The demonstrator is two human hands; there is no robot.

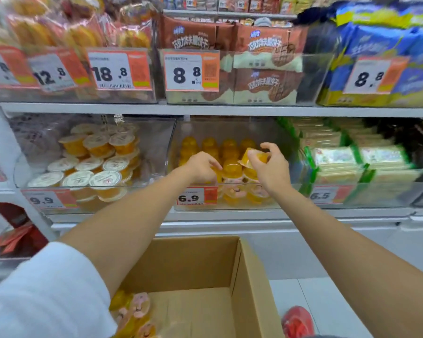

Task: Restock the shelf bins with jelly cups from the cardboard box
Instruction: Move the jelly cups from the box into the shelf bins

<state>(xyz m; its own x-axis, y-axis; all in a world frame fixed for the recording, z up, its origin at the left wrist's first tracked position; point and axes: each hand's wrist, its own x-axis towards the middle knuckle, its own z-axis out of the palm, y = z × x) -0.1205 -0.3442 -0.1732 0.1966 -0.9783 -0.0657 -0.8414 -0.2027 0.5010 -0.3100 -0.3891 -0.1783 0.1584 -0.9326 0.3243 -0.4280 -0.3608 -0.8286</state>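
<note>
1. Shelf unit [132, 109]: white, fills the upper view. The top tier holds bagged snacks behind orange price cards; the tier below carries clear bins.
2. Cardboard box [252, 276]: open top, low centre, directly under both forearms. Most of its floor is bare.
3. Middle bin [205, 128]: clear plastic, on the lower tier straight ahead, with both hands inside its open front. Left bin [156, 147]: just beside it, stacked with lidded cups [105, 178], lids up.
4. Sleeve [47, 293]: white, pushed up the left arm, bottom left.
5. Right hand [274, 169]: over the right half of the middle bin. Thumb and fingertips pinch one jelly cup [257, 156], which is tilted and held clear above the stacked cups.
6. Left hand [200, 167]: over the left half of the same bin, fingers curled downward against the stacked cups. Cannot tell whether it grips one; motion blur.
7. Binned cups [232, 168]: orange, in rows and layers in the middle bin, domed bottoms up, between and beneath the two hands.
8. Boxed cups [132, 311]: a small cluster in the box's near left corner, orange with pink lids.
9. Price card [197, 196]: reads 6.9, on the middle bin's front, below the left hand.
</note>
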